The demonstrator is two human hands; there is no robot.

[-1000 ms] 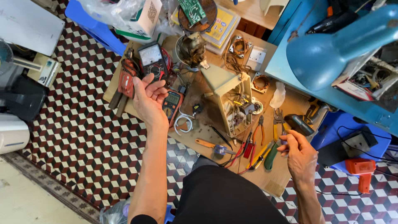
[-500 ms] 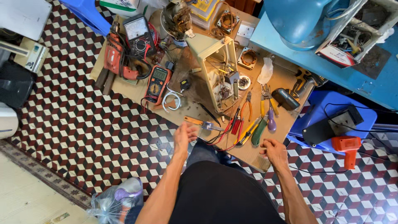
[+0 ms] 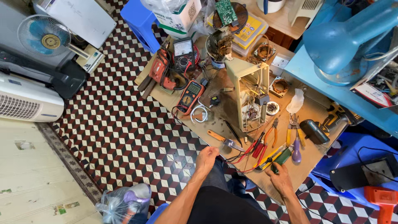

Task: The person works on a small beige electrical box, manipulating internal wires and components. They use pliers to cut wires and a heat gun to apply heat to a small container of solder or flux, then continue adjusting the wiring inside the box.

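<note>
The left hand (image 3: 206, 158) hangs loosely curled and empty at the tabletop (image 3: 215, 120) edge, a wooden-handled tool (image 3: 226, 142) just beside it at 1 o'clock, while the right hand (image 3: 281, 179), grip pinching, touches the green-handled screwdriver (image 3: 282, 158) at its 12 o'clock.

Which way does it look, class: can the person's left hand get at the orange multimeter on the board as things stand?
Probably yes. The left hand hangs empty at the board's near edge, and only a white cable coil and loose leads lie between it and the orange multimeter.
</note>
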